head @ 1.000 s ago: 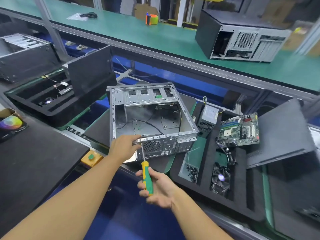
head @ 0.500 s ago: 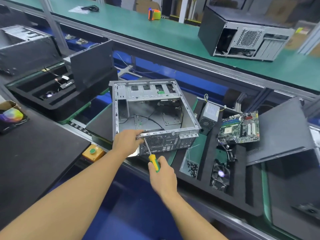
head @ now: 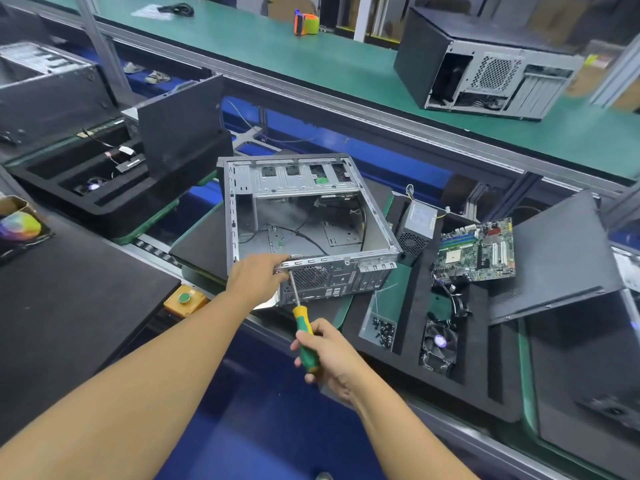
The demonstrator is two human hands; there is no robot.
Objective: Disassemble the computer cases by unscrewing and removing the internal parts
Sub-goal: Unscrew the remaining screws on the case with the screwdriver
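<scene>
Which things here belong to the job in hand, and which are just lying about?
In use: open case, screwdriver, left hand gripping the case, right hand gripping the screwdriver.
Lying about: tape roll, far case, push button.

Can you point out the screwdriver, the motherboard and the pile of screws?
screwdriver [head: 302,318]: head view, green and yellow handle.
motherboard [head: 476,252]: head view, middle of board.
screws [head: 382,332]: head view, middle of pile.

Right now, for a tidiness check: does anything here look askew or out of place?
The motherboard sits tilted, propped over slots of the foam tray instead of lying flat. The black side panel beside it leans askew too.
</scene>
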